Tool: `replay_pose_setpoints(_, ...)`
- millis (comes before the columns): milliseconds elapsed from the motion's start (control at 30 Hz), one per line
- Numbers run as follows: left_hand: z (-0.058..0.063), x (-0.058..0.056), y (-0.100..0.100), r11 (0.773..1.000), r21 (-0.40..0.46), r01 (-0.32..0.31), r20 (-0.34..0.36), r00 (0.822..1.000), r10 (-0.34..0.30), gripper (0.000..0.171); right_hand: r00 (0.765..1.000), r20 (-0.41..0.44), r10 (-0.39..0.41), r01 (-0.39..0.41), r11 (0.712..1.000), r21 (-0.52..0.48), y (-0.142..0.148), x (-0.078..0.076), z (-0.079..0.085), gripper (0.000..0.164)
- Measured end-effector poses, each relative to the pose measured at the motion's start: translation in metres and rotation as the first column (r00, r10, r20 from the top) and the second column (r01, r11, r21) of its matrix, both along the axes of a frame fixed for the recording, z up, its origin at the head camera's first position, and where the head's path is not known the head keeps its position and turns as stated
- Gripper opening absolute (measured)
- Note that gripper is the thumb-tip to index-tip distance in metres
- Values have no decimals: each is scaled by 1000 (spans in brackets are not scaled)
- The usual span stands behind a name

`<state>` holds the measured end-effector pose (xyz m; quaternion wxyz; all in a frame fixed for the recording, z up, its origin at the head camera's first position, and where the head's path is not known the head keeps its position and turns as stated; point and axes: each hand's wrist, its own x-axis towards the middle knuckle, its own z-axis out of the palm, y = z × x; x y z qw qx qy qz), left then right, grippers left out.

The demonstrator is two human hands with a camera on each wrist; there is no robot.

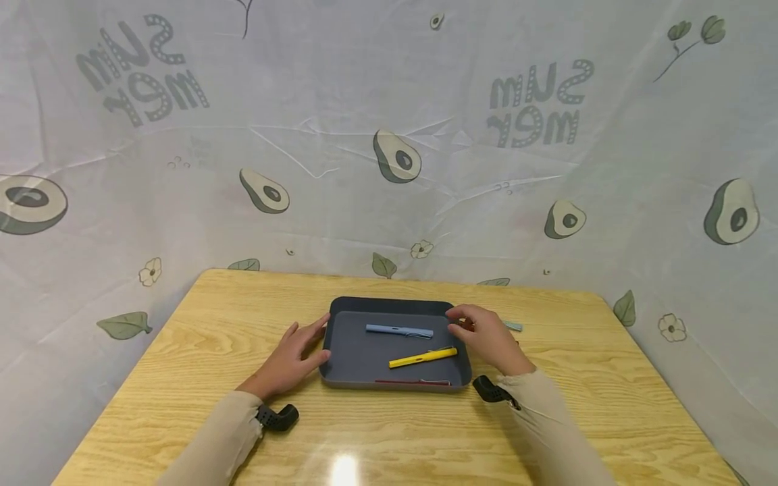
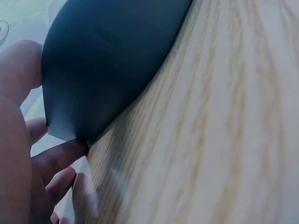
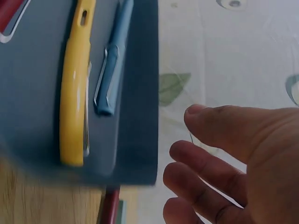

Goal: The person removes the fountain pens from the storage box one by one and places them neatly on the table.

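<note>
A dark grey tray (image 1: 349,351) lies on the table, holding a blue pen (image 1: 389,329), a yellow pen (image 1: 419,358) and a dark red pen (image 1: 410,382). My left hand (image 1: 290,361) touches the tray's left side with fingers spread; the left wrist view shows fingertips against its outer wall. Over the tray's right edge hovers my right hand (image 1: 488,339), its fingers loosely bent with nothing between them. Beyond that hand, a pale green pen (image 1: 512,325) lies on the table, partly hidden. Another dark red pen (image 3: 110,205) shows beside the tray in the right wrist view.
The wooden table (image 1: 377,432) reaches out on all sides of the tray. Behind it hangs a pale curtain (image 1: 328,223) printed with avocados and leaves. A black strap (image 1: 276,417) sits on my left wrist, another (image 1: 491,389) on my right.
</note>
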<state>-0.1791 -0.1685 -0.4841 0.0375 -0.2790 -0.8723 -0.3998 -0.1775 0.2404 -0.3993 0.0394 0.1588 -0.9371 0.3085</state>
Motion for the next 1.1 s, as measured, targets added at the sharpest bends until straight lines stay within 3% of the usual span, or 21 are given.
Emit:
replay_pose_setpoints(333, -4, -6, -3, 1000, -24, -9, 18, 1000, 9, 73, 997, 68, 19, -28, 991, 131, -33, -22, -2, 22)
replay_pose_setpoints(533, -1, -8, -2, 1000, -19, -11, 30, 999, 11, 73, 997, 65, 44, -58, 971, 231, -44, -35, 1, 21)
replay_pose_setpoints(700, 1, -8, 0, 1000, -18, -6, 39, 999, 7, 73, 996, 87, 19, -45, 952, 304, -51, -43, -1, 21)
replay_pose_setpoints(1100, -1, -7, 1, 1000, -10, -21, 42, 999, 22, 73, 994, 108, 15, -54, 927, 370, -62, -53, -11, 15)
